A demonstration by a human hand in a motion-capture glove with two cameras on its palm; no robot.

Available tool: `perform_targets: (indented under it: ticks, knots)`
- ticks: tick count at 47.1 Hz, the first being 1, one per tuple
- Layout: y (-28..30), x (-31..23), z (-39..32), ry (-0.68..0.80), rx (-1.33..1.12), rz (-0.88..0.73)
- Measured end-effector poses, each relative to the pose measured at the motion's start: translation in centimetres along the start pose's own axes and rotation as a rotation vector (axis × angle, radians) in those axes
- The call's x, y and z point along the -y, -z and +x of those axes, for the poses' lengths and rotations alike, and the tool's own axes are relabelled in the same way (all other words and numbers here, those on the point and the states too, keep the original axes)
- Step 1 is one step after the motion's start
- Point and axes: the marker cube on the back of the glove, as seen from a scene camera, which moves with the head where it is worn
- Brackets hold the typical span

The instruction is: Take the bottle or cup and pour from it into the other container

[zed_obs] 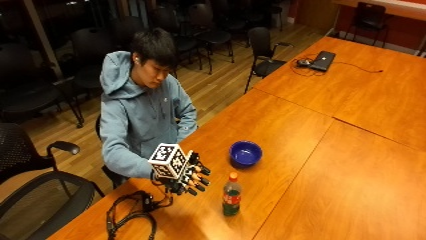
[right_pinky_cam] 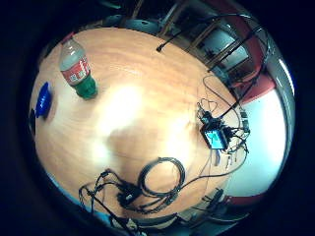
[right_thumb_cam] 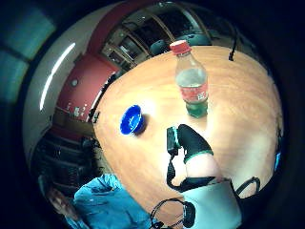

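Note:
A clear plastic bottle [zed_obs: 231, 195] with a red cap, a red label and green liquid in its bottom stands upright on the wooden table [zed_obs: 319, 165]. Just beyond it sits a small blue bowl [zed_obs: 245, 152]. My gloved right hand [zed_obs: 191, 177] hovers above the table a short way from the bottle, fingers spread and relaxed, holding nothing. The little finger side palm view shows the bottle [right_pinky_cam: 76, 69] and the bowl [right_pinky_cam: 43, 101] apart from the palm. In the thumb side palm view a gloved finger [right_thumb_cam: 193, 142] points toward the bottle [right_thumb_cam: 192, 86], with the bowl [right_thumb_cam: 132, 119] beside it.
A bundle of black cables [zed_obs: 133, 215] lies on the table near the person's edge, also seen as cable coils [right_pinky_cam: 157, 182]. A small device with wires [right_pinky_cam: 215, 135] lies further along. A laptop [zed_obs: 323, 60] rests at the far end. Chairs [zed_obs: 40, 190] stand around the table.

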Motion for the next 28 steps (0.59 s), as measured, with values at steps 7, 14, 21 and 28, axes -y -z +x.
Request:
perform_targets:
  ticks: [7,14,21,28]
  knots:
    - [-2.3,0.2,0.6,-0.042,0.161,0.055]
    - [-3.8,0.8,1.9,-0.08,0.323,0.124]
    - [-5.2,1.6,3.1,-0.133,0.481,0.184]
    - [-6.1,2.3,3.9,-0.175,0.59,0.197]
